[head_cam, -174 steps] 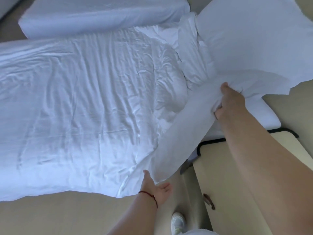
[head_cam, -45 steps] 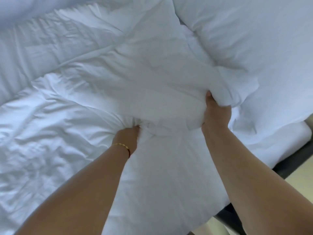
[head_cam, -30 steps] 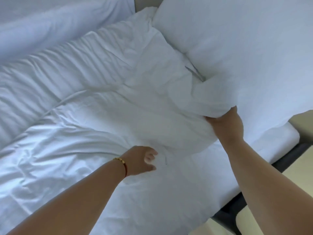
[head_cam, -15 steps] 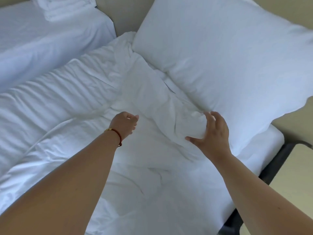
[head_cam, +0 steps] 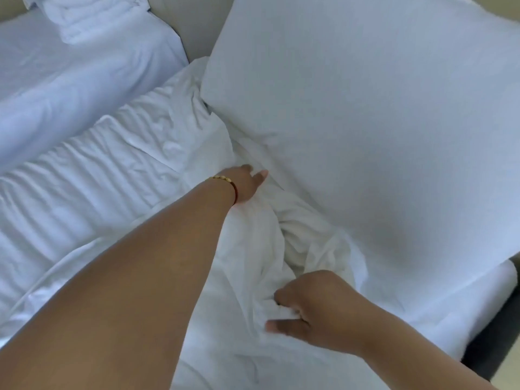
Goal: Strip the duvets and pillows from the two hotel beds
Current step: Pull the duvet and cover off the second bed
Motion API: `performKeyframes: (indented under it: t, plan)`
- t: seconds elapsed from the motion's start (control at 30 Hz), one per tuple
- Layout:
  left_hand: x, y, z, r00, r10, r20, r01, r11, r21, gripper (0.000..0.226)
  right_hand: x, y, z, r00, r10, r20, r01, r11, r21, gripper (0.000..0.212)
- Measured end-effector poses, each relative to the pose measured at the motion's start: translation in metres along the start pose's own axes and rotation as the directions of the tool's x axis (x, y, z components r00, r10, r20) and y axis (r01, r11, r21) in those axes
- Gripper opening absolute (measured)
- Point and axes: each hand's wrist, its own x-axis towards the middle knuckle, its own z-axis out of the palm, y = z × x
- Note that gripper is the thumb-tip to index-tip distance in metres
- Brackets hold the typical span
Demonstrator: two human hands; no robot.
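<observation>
The right hand (head_cam: 318,311), nearest the camera at about 5 o'clock in the head view, has its fingers curled into a bunched fold of the white duvet (head_cam: 146,175), with the thumb laid flat along the fabric below; it holds cloth only. The duvet lies rumpled over the near bed (head_cam: 464,313), its gathered ridge running from the right hand toward 11 o'clock, up to the left hand (head_cam: 247,182). The left hand sits near frame centre, fingers extended and loose, tips resting on the duvet edge just beside the lower corner of the pillow (head_cam: 365,114); it grips nothing that can be seen. The pillow lies flat at the head of the near bed, filling the 1 o'clock to 3 o'clock sector, its long axis running roughly from 10 o'clock to 4 o'clock. From the left hand the pillow is at 1 o'clock and almost touching; from the right hand it is at 12 o'clock to 1 o'clock, near but apart, with the duvet ridge between. The left hand is judged the nearer for taking the pillow corner, while the right hand is placed to drag the duvet toward 7 o'clock. Beyond, at 10 o'clock to 11 o'clock, the second bed (head_cam: 70,88) carries a folded white bundle (head_cam: 92,15), its nature uncertain
</observation>
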Motion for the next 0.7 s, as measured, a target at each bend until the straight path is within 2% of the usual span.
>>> performKeyframes:
  t: [0.07,0.1,0.17,0.2,0.27,0.33,0.43,0.5,0.53,0.6,0.63,0.7]
  plan:
    - [0.009,-0.009,0.003,0.975,-0.209,0.077,0.195,0.968,0.159,0.067,-0.002,0.021,-0.013,0.995,0.088,-0.045,-0.088,0.996,-0.011,0.051]
    - [0.015,-0.019,0.005,0.95,-0.306,0.065,0.293,0.944,0.155,0.07,-0.004,0.031,-0.018,0.991,0.122,-0.063,-0.123,0.992,-0.02,0.054]
    - [0.026,-0.039,0.006,0.876,-0.483,0.012,0.482,0.876,0.028,0.085,-0.008,0.046,-0.022,0.981,0.162,-0.103,-0.162,0.987,0.012,0.057]
    - [0.033,-0.046,0.006,0.861,-0.509,-0.02,0.507,0.86,-0.059,0.087,-0.009,0.052,-0.021,0.979,0.169,-0.11,-0.166,0.986,0.029,0.059]
    - [0.048,-0.049,0.004,0.871,-0.479,-0.109,0.452,0.869,-0.201,0.077,-0.008,0.062,-0.019,0.982,0.154,-0.11,-0.152,0.988,0.028,0.059]
    - [0.064,-0.04,0.004,0.874,-0.466,-0.14,0.4,0.851,-0.34,0.074,-0.011,0.073,-0.016,0.976,0.15,-0.158,-0.143,0.988,0.054,0.051]
    - [0.074,-0.025,0.011,0.854,-0.517,-0.046,0.436,0.763,-0.477,0.073,-0.021,0.084,-0.016,0.966,0.212,-0.151,-0.199,0.975,0.095,0.038]
    - [0.081,-0.028,0.02,0.847,-0.531,-0.028,0.442,0.733,-0.517,0.057,-0.026,0.086,-0.012,0.961,0.235,-0.148,-0.222,0.97,0.098,0.023]
    - [0.083,-0.034,0.023,0.846,-0.532,-0.032,0.423,0.707,-0.566,0.051,-0.028,0.086,-0.011,0.955,0.258,-0.146,-0.242,0.963,0.115,0.024]
    - [0.079,-0.042,0.021,0.848,-0.526,-0.055,0.318,0.591,-0.741,0.051,-0.032,0.083,-0.013,0.939,0.307,-0.153,-0.28,0.944,0.176,0.039]
    - [0.077,-0.044,0.015,0.854,-0.514,-0.087,0.247,0.546,-0.8,0.058,-0.033,0.08,-0.02,0.935,0.318,-0.156,-0.286,0.938,0.196,0.046]
    - [0.069,-0.036,-0.011,0.883,-0.425,-0.197,0.077,0.546,-0.834,0.064,-0.038,0.071,-0.046,0.923,0.326,-0.204,-0.281,0.934,0.221,0.049]
